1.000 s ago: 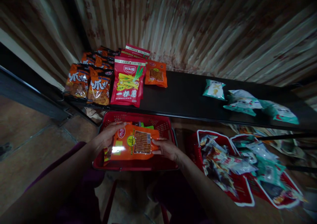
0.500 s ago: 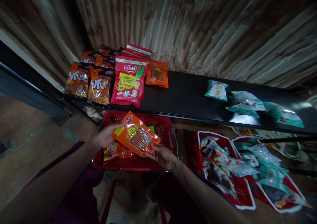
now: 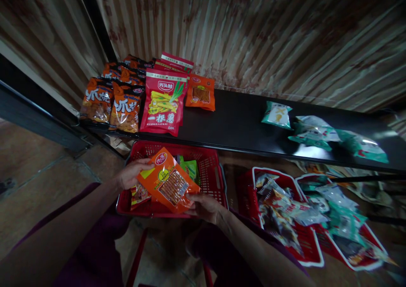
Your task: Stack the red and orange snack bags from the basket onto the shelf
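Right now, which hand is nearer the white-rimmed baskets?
Right. The right hand is left of the white-rimmed baskets; the left hand is also left of them, but farther away.

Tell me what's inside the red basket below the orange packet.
A green packet and a red-and-yellow packet show in the basket. The orange packet hides whatever lies directly beneath.
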The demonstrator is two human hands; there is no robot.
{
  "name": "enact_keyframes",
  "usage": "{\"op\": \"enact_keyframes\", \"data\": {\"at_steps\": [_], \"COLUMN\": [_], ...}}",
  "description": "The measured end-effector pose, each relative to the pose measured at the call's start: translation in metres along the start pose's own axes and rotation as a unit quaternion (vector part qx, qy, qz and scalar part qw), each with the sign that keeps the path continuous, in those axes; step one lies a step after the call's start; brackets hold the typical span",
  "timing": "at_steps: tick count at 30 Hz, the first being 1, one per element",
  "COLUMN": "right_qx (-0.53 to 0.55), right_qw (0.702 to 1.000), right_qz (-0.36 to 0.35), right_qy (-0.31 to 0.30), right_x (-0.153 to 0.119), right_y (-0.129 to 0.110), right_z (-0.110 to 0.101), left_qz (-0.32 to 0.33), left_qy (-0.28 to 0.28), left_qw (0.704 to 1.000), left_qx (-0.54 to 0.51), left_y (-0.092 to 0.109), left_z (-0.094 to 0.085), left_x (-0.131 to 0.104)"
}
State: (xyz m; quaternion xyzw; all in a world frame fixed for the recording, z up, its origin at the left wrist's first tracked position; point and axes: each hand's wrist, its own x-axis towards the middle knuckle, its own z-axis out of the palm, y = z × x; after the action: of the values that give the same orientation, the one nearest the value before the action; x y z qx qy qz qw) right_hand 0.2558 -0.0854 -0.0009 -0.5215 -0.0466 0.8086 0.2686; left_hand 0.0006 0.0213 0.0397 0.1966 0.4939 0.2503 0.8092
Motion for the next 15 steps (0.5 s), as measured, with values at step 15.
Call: {"op": "enact_keyframes", "data": {"at_steps": [15], "right_qx": [-0.135], "right_qw": [0.973], "right_qz": [-0.171], "right_qy": [-0.072], "right_x": [-0.007], "right_y": [-0.024], "right_z": [0.009], "left_qz": [-0.021], "left_qy": [-0.013], "left_qw": [0.998], "left_qx": [0.057], "left_y": [0.004], "left_z": [0.01], "left_x": [0.003]}}
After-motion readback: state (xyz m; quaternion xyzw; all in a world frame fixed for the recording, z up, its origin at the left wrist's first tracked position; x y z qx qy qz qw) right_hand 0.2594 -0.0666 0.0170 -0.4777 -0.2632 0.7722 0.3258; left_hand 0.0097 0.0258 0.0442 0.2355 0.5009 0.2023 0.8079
